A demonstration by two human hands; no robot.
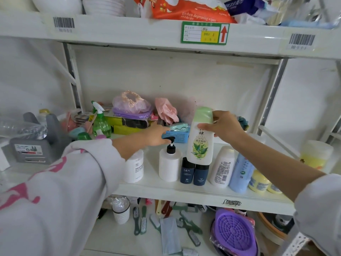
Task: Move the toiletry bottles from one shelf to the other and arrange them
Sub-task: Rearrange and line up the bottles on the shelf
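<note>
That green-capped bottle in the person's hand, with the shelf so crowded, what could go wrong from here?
1. The right hand holds the green-capped bottle near its top, right above the two dark blue bottles; lowering it there could topple them.
2. The left hand reaches past the white pump bottle toward the blue basket; the sleeve could catch the pump.
3. The front row sits near the shelf edge, so a nudge might send bottles off.

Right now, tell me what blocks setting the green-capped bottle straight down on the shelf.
The right hand holds the green-capped bottle over two dark blue bottles in the front row; they occupy the shelf directly beneath it.
</note>
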